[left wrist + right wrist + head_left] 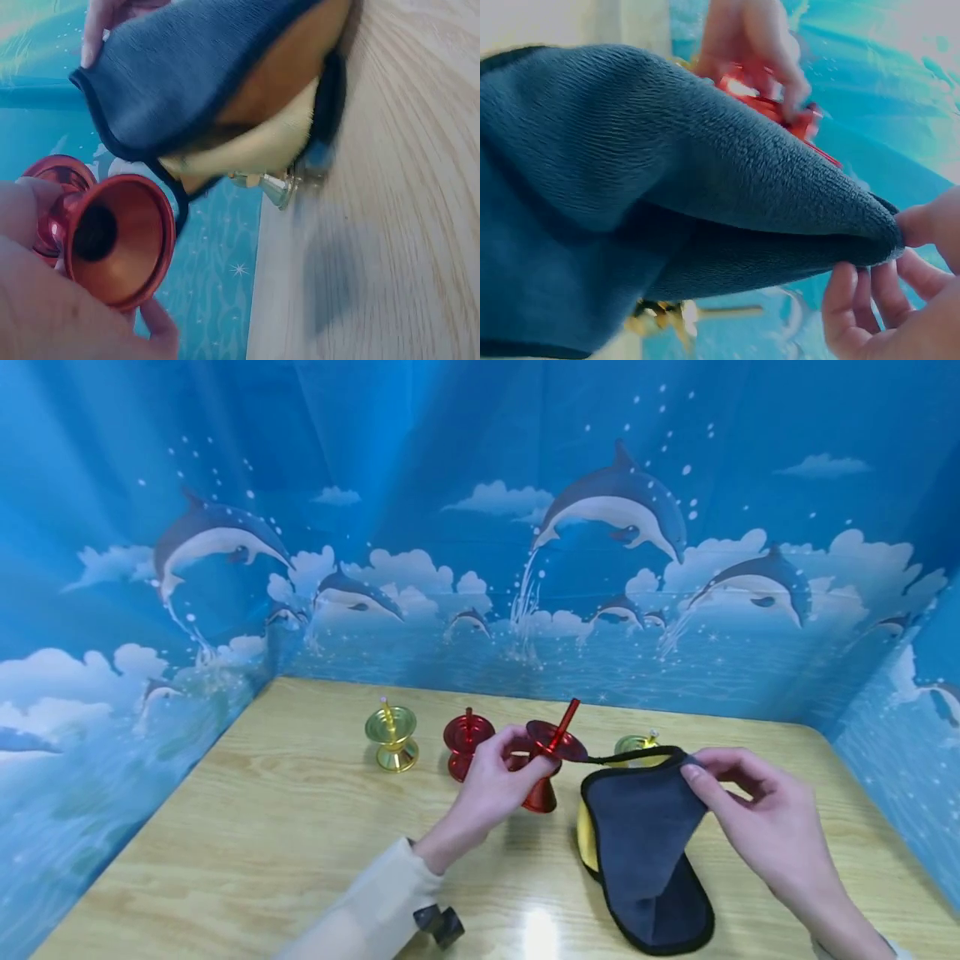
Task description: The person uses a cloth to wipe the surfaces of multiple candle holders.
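Note:
In the head view my left hand (491,785) grips a shiny red metal stand (542,797) around its middle. It has a shallow dish, an upright rod and a flared foot, and tilts above the table. The left wrist view shows the hollow underside of its foot (124,244). My right hand (776,831) pinches a corner of a dark grey cleaning cloth (637,827) with black edging and a yellow reverse. The cloth hangs folded from the fingers. Its far corner reaches the red dish; whether they touch I cannot tell.
On the wooden table (300,835) a second red stand (465,735) is behind my left hand. A gold stand (393,735) is farther left, and another gold stand (632,743) is partly hidden behind the cloth. A blue dolphin curtain (450,485) surrounds the table's back and sides.

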Tool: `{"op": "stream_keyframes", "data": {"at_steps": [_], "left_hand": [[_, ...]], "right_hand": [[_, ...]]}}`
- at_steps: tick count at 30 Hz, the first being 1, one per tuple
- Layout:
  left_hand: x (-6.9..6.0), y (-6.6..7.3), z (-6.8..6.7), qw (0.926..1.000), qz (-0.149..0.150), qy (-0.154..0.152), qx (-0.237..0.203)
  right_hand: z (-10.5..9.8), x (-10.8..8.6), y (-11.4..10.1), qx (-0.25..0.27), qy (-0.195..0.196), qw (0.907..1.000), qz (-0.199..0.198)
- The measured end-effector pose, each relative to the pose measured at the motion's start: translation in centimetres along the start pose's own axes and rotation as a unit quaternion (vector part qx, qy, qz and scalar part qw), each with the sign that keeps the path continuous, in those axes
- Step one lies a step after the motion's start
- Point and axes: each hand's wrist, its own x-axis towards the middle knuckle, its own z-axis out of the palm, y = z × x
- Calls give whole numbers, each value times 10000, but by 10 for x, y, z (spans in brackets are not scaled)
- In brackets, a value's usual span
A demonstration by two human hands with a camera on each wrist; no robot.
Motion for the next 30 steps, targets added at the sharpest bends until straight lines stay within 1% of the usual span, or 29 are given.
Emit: {"op": "stream_keyframes", "data": {"at_steps": [2, 4, 7, 8, 11, 13, 16, 18, 19, 22, 25, 26, 28, 30], "left_hand": [[1, -1, 1, 9999, 64, 103, 49], [2, -3, 3, 9993, 221, 234, 186], [4, -6, 6, 9969, 476, 423, 451], [5, -7, 8, 9959, 554, 482, 520], [7, -9, 11, 9940, 635, 630, 622], [8, -10, 14, 9932, 648, 705, 656], [11, -12, 18, 9921, 632, 812, 717], [14, -13, 21, 9918, 614, 852, 732], [15, -13, 22, 9918, 603, 867, 727], [20, -16, 26, 9928, 506, 847, 674], [23, -18, 29, 9945, 349, 767, 627], [24, -19, 30, 9951, 282, 734, 603], [25, -20, 32, 9960, 171, 673, 559], [26, -22, 34, 9971, 69, 612, 445]], "right_hand": [[-9, 2, 4, 87, 121, 9998, -90], [-17, 5, 7, 142, 302, 9992, -213], [-28, 9, 12, -53, 676, 9970, -360], [-32, 10, 13, -163, 777, 9962, -353], [-41, 15, 17, -331, 1001, 9943, -162], [-47, 18, 20, -284, 1110, 9934, 29], [-55, 22, 25, -103, 1313, 9908, 308], [-62, 25, 28, 174, 1472, 9882, 387], [-65, 27, 30, 391, 1552, 9864, 382], [-73, 32, 35, 766, 1817, 9796, 399], [-79, 37, 38, 872, 2091, 9716, 677], [-80, 38, 39, 797, 2157, 9698, 810], [-83, 40, 40, 792, 2225, 9664, 1014], [-85, 40, 41, 796, 2247, 9645, 1138]]}}
